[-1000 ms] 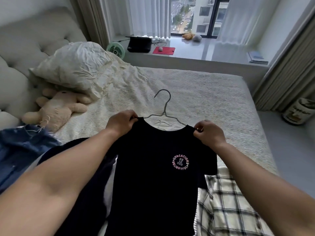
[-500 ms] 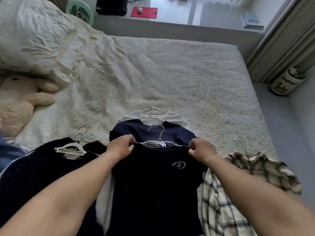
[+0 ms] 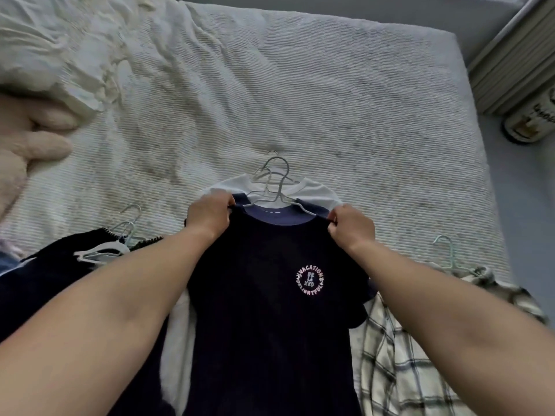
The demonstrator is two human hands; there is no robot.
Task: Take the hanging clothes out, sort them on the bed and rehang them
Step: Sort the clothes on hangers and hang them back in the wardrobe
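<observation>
Ribbed bedspread point(image 3: 345, 94) bears pillow point(image 3: 45, 43), plush toy point(image 3: 27, 142), plaid shirt point(image 3: 399, 355), dark knit point(image 3: 54, 274)

Two bare arms reach out, both hands gripping

The left hand point(image 3: 208, 216) and the right hand point(image 3: 351, 228) are level, a little apart, backs up. Each has its fingers point(image 3: 332, 228) curled tight, pinching cloth at the shoulders of the dark T-shirt point(image 3: 264, 310). Both forearms come in from the bottom corners
</observation>
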